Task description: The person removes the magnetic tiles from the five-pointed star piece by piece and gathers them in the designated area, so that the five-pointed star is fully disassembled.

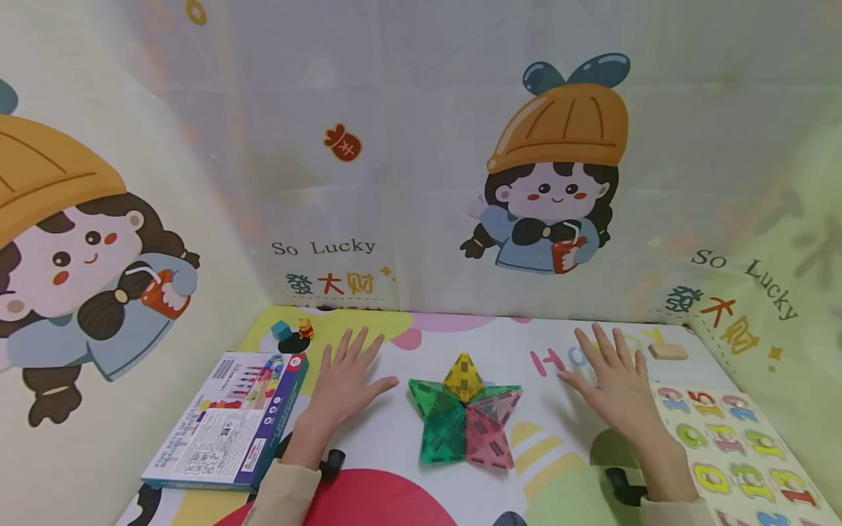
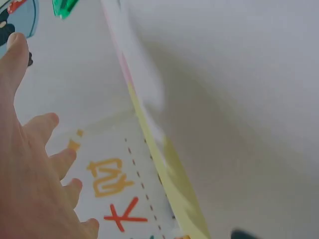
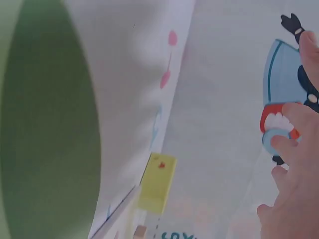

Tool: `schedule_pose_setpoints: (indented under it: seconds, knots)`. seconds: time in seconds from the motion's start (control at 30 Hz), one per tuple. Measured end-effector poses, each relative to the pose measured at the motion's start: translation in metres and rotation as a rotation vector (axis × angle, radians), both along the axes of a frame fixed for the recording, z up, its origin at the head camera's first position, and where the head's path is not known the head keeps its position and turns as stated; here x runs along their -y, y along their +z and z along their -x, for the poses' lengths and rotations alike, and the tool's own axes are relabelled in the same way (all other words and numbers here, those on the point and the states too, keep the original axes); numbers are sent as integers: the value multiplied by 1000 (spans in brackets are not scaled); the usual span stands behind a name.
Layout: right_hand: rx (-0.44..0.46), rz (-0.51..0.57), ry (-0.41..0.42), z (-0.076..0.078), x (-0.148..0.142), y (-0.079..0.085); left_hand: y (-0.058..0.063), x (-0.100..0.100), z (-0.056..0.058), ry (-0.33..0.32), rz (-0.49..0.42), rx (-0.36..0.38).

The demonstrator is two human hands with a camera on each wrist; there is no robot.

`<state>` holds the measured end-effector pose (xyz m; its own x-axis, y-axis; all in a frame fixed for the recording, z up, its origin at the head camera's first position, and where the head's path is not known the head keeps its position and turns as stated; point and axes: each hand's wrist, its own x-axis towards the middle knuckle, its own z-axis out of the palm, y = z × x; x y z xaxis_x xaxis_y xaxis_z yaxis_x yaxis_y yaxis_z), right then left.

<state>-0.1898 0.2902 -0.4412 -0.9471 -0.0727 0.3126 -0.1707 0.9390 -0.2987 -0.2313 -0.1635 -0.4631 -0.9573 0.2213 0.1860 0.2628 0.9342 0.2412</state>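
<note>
A star of see-through magnetic tiles lies on the table in the head view, with a yellow tile (image 1: 464, 380) at its top, green tiles (image 1: 444, 435) at the left and pink tiles (image 1: 488, 438) at the right. Left of the star, my left hand (image 1: 346, 386) spreads its straight fingers and holds nothing. My right hand (image 1: 612, 387) is to the star's right, also spread and apart from it. The left wrist view shows that hand (image 2: 35, 164) with a green tip (image 2: 64, 6) above it. Bare fingers of the right hand (image 3: 294, 164) appear in the right wrist view.
A boxed toy set (image 1: 226, 420) lies at the left. Behind it stand a teal cube (image 1: 281, 331) and a small bear figure (image 1: 305, 329). At the right are a wooden block (image 1: 667, 352) and a number board (image 1: 737, 446). Printed cloth walls (image 1: 421, 183) border the table.
</note>
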Motion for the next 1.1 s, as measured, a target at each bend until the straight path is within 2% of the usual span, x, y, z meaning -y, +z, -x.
schedule_pose_setpoints:
  seconds: [0.17, 0.37, 0.63, 0.97, 1.1]
  knots:
    - [5, 27, 39, 1, 13, 4, -1, -13, 0, -32, 16, 40]
    - [62, 48, 76, 5, 28, 7, -1, -31, -2, -68, 29, 19]
    - [105, 61, 127, 11, 47, 9, -4, -57, -6, -157, 11, 30]
    - [128, 55, 210, 18, 74, -2, -1, -83, -10, -201, 32, 47]
    - [175, 77, 240, 17, 83, -5, 0, -94, -11, -209, 60, 58]
